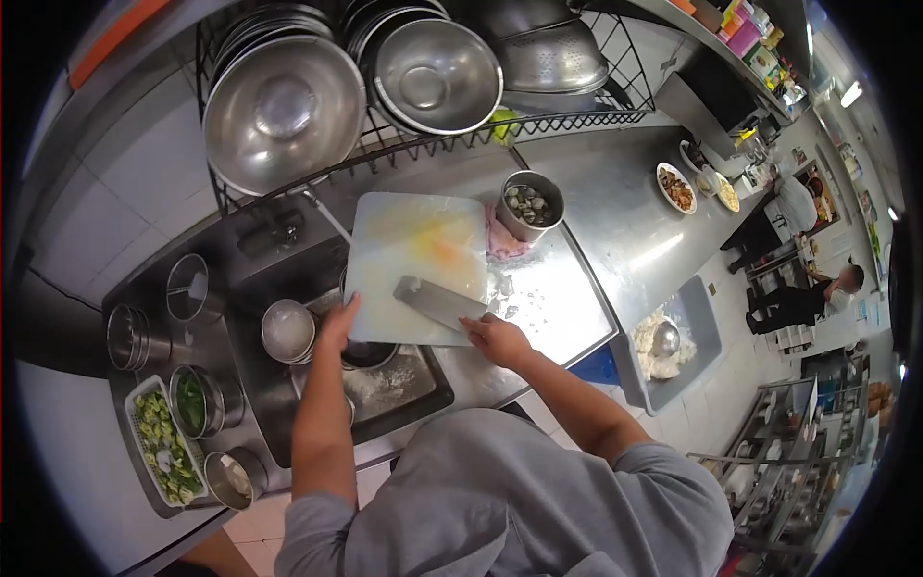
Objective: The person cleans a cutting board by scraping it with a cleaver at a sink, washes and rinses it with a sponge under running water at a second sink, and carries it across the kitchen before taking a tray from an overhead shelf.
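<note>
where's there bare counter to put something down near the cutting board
Bare steel lies right of the cutting board, from the clam pot out to the two plates. The board's upper half is bare; the cleaver, in the right hand, takes the lower edge. Left of the left hand, the sink and small tins crowd everything.

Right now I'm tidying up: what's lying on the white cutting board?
A broad steel cleaver lies flat on the white cutting board, above a yellow stain. The right hand covers its handle.

No readable text or labels
</note>
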Tool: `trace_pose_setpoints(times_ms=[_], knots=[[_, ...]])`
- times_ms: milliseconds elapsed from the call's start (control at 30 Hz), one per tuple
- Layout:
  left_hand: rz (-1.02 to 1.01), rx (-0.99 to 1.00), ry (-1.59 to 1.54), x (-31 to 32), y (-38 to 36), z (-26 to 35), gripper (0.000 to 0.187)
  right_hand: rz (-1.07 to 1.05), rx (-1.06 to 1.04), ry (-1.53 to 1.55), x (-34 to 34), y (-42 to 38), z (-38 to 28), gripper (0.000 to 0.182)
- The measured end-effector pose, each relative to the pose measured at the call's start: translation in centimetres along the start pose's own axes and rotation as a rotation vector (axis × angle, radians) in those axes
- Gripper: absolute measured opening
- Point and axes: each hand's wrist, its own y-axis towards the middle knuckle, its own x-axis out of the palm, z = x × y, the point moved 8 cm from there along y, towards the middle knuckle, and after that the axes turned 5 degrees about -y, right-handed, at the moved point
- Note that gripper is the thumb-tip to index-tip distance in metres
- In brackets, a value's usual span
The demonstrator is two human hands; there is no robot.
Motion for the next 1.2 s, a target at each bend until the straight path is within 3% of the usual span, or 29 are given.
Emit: trace_pose_setpoints(times_ms=[67,133,200,233,300,333,367,400,467,733,800,833,933,1000,1067,1200], knots=[[0.082,0.126,0.019,0.5,-1.0,-1.2,0.056,-0.025,-0.017,-0.056,-1.2,1.6,1.7,0.045],[0.184,0.247,0.030,1.1,-1.8,-1.4,0.056,0.097,-0.120,-0.136,-2.6,3.1,3.3,0.046],[0.260,0.276,-0.167,1.6,-3.0,-2.5,0.051,0.166,0.122,0.005,-7.6,4.2,5.4,0.052],[0.283,0.282,-0.169,1.7,-3.3,-3.0,0.051,0.305,0.208,0.124,-8.0,5.4,8.5,0.064],[0.363,0.285,-0.155,1.5,-3.7,-4.4,0.048,0.558,0.198,0.169,-11.7,7.4,13.3,0.078],[0.384,0.279,-0.151,1.7,-4.3,-4.8,0.048,0.542,0.315,0.099,-13.3,8.1,15.5,0.077],[0.416,0.286,-0.166,2.1,-4.9,-4.8,0.047,0.594,0.301,0.037,-13.7,9.3,18.3,0.071],[0.445,0.292,-0.182,2.8,-5.5,-4.9,0.046,0.529,0.342,0.069,-14.4,10.4,20.2,0.050],[0.485,0.291,-0.190,4.0,-6.6,-5.1,0.045,0.546,0.228,-0.027,-15.7,11.5,21.4,0.039],[0.584,0.238,-0.361,7.4,-9.9,-7.9,0.043,0.464,0.158,0.076,-16.3,17.9,26.4,0.035],[0.631,0.251,-0.380,8.6,-10.2,-8.0,0.043,0.769,0.064,0.096,-17.5,17.7,25.9,0.025],[0.668,0.271,-0.403,8.8,-10.6,-8.1,0.044,0.803,0.115,-0.037,-17.6,17.4,25.2,0.030],[0.704,0.267,-0.373,8.1,-10.0,-9.9,0.044,0.588,0.034,-0.053,-17.2,14.2,18.9,0.033],[0.730,0.242,-0.441,9.6,-11.0,-8.8,0.042,0.308,-0.164,0.003,-11.9,11.0,15.8,0.034],[0.717,0.267,-0.457,9.3,-10.4,-9.2,0.041,-0.033,-0.392,-0.158,-7.3,6.3,12.2,0.048],[0.709,0.296,-0.472,8.6,-9.9,-9.8,0.042,-0.109,-0.302,-0.200,-4.6,2.4,11.4,0.065]])
